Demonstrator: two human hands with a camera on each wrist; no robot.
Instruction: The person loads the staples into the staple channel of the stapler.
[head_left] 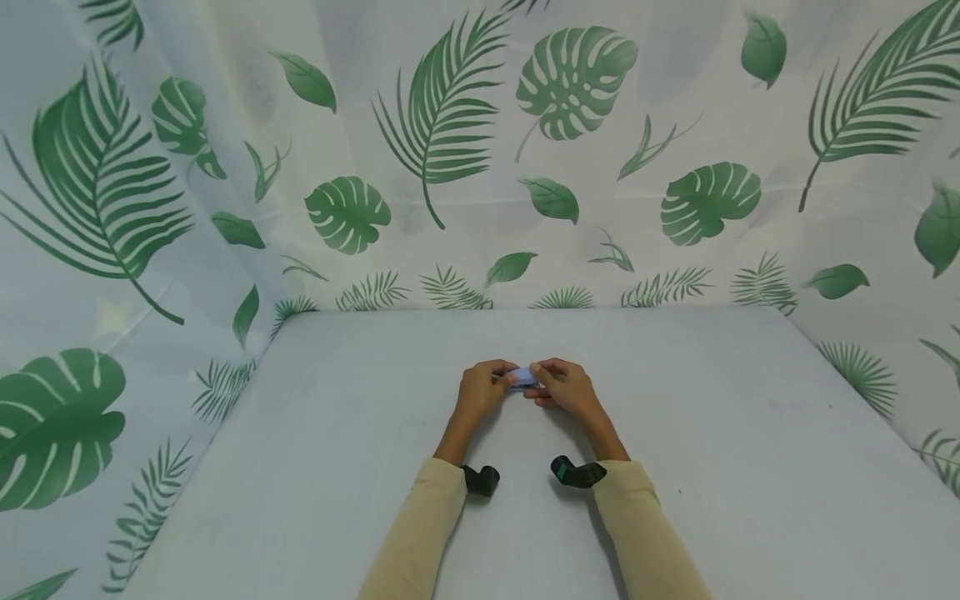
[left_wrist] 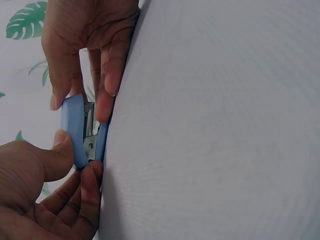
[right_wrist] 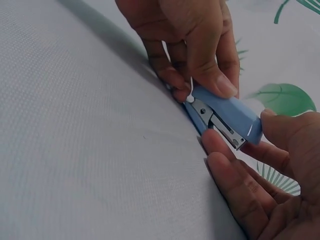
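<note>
Both hands hold a small light-blue stapler (head_left: 522, 378) low over the white table. Its metal inner parts show between the blue top cover (right_wrist: 234, 111) and the blue base (left_wrist: 101, 141), which stand apart at the front. My left hand (head_left: 482, 388) pinches the hinge end, with the thumb (left_wrist: 62, 145) on the cover and the fingertips at the base. At the front end is my right hand (head_left: 567, 387), its thumb (right_wrist: 280, 127) against the cover's tip and its fingers by the base. Part of the base is hidden behind the fingers.
A white cloth covers the table (head_left: 315, 467). Behind it and along both sides hangs a white curtain (head_left: 465, 225) printed with green leaves. Black wrist cameras (head_left: 483, 481) sit at the cuffs of the beige sleeves (head_left: 420, 533).
</note>
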